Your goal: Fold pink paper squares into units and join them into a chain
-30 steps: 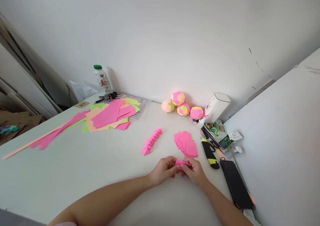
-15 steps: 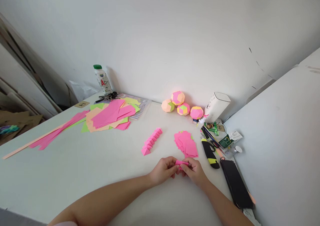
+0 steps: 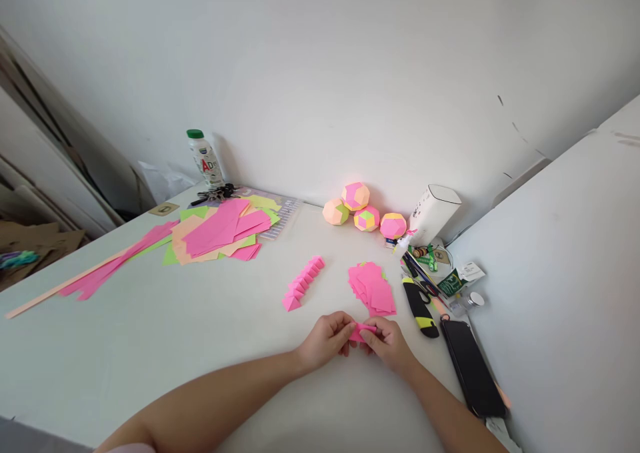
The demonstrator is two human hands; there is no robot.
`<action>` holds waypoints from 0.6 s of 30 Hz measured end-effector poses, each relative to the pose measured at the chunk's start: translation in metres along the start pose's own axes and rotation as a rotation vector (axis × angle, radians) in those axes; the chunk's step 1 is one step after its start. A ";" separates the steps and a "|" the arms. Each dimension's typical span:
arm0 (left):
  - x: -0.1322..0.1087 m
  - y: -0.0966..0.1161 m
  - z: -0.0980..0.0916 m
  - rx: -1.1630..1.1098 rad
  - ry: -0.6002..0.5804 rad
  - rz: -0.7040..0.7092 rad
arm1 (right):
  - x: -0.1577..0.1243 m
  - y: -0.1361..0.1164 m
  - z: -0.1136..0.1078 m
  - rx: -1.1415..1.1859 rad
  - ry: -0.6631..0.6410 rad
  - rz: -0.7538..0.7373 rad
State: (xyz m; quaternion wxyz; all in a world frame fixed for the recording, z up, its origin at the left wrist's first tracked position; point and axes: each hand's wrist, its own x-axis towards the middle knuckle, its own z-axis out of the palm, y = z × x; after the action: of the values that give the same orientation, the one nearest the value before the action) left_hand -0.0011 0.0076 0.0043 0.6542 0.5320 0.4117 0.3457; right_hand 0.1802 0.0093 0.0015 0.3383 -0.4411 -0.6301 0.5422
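Between my two hands, near the front of the table, is a small pink paper piece (image 3: 358, 333) that looks folded. My left hand (image 3: 326, 338) pinches its left end between thumb and fingers. The right end is gripped by my right hand (image 3: 389, 341), its thumb lying over the paper. Just beyond the hands lies a fanned pile of pink paper pieces (image 3: 374, 289), with bits of green showing at its edges. A row of folded pink paper units (image 3: 304, 283) stands to the left of that pile, one tucked behind another.
Paper balls (image 3: 355, 197) sit against the wall. A black-and-yellow cutter (image 3: 421, 307), a phone (image 3: 474, 367) and a small jar (image 3: 468, 303) line the right side. Coloured paper sheets (image 3: 215, 231), long paper strips (image 3: 120, 259) and a white bottle (image 3: 207, 163) are at the left.
The pink paper has turned slightly in my fingers, and more of its flat face shows between my thumbs. Both hands have stayed in nearly the same place.
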 end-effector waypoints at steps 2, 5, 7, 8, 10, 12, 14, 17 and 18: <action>0.000 -0.001 0.000 0.002 0.003 -0.002 | 0.000 0.000 0.000 -0.002 -0.003 -0.004; 0.000 -0.001 0.001 0.002 0.010 -0.010 | 0.001 0.001 -0.001 -0.006 -0.008 -0.008; 0.000 -0.001 0.001 0.000 0.010 -0.010 | 0.001 0.002 -0.001 -0.004 -0.012 -0.008; 0.000 -0.001 0.001 -0.002 0.009 -0.010 | 0.001 0.003 -0.001 -0.002 -0.014 -0.009; 0.000 -0.001 0.000 -0.006 0.009 -0.009 | 0.001 0.003 -0.001 0.005 -0.017 -0.012; 0.000 -0.002 0.000 -0.010 0.012 -0.011 | 0.001 0.003 -0.001 0.008 -0.019 -0.013; 0.000 -0.003 0.000 -0.013 0.012 -0.008 | 0.001 0.004 -0.001 0.013 -0.020 -0.012; 0.001 -0.004 0.000 -0.013 0.012 -0.002 | 0.001 0.005 -0.002 0.019 -0.017 -0.003; 0.001 -0.004 0.000 -0.014 0.012 0.000 | 0.001 0.005 -0.002 0.019 -0.016 -0.002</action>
State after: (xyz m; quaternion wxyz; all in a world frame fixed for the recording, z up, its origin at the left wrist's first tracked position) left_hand -0.0006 0.0076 0.0003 0.6555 0.5254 0.4131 0.3517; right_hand 0.1823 0.0112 -0.0032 0.3380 -0.4327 -0.6282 0.5512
